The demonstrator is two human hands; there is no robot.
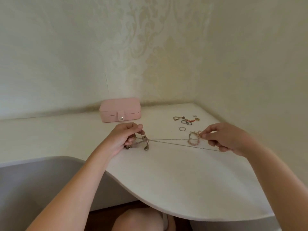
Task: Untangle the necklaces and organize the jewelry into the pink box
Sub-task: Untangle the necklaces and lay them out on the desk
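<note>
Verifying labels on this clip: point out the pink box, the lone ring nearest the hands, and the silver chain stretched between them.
pink box [120, 105]: head view, closed lid's centre.
lone ring [180, 129]: head view, left of its band.
silver chain [168, 139]: head view, upper taut strand, mid-span.

Nothing can be read. The pink box [120, 107] at the back edge of the table [166, 180] has a plain lid and a plain tab with a snap. A small gold tag [197, 119] lies among the jewelry [186, 121] near the back right corner, too small to tell whether it bears any mark.
</note>
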